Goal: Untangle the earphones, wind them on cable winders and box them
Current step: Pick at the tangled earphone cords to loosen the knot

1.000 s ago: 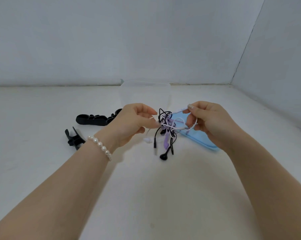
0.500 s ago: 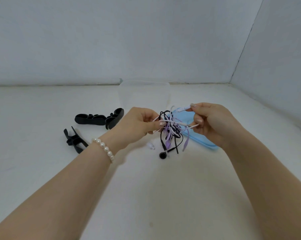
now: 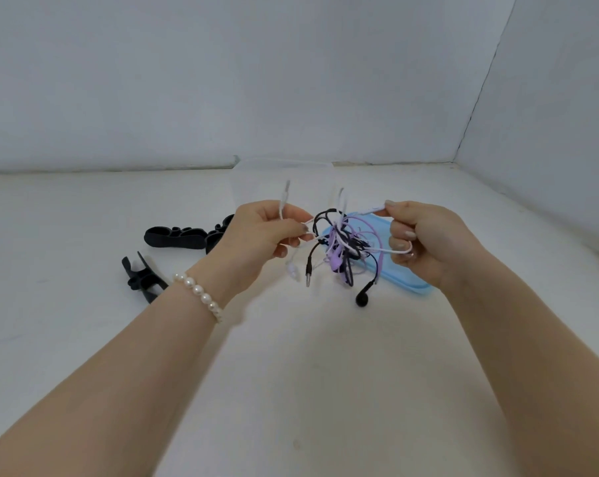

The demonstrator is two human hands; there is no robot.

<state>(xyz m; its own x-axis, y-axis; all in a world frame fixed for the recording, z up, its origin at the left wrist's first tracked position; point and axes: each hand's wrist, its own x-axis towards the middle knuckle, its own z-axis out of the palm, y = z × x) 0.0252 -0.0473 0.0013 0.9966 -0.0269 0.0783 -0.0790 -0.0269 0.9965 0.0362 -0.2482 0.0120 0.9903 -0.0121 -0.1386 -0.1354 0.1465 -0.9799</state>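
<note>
A tangle of black, purple and white earphones point(image 3: 342, 249) hangs in the air between my two hands above the white table. My left hand point(image 3: 260, 242) pinches a white cable whose plug end sticks up above the fingers. My right hand point(image 3: 425, 239) grips white cable strands, one pinched at the fingertips and one looped under the fingers. A black earbud point(image 3: 362, 299) and a black jack plug point(image 3: 308, 275) dangle below the knot. Two black cable winders point(image 3: 177, 237) point(image 3: 141, 278) lie on the table to the left.
A clear plastic box point(image 3: 284, 173) stands at the back of the table, behind the hands. Its light blue lid point(image 3: 399, 275) lies flat under the tangle, partly hidden by my right hand. White walls close the table at the back and the right.
My hands have drawn apart, stretching the white cable and loosening the knot. The white plug end now sticks up above my left hand, and the black earbud has swung to the right.
</note>
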